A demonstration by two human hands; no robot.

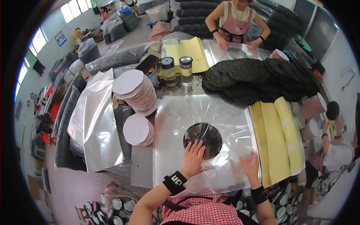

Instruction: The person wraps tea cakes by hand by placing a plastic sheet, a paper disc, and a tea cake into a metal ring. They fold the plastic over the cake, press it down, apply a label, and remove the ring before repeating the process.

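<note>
Grey worktop [142,165] holds a dark disc [208,133] under clear film [176,112]. Fingers spread, the left hand [193,157] touches its near edge; the right hand [250,165] lies open farther right.

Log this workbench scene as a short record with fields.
left hand: open, fingertips on the dark disc
right hand: open, flat on the clear plastic sheet
right of sheet: yellow paper stack
left of sheet: white round stacks
behind sheet: pile of dark discs, two jars
across the table: co-worker, hands on another sheet
</note>
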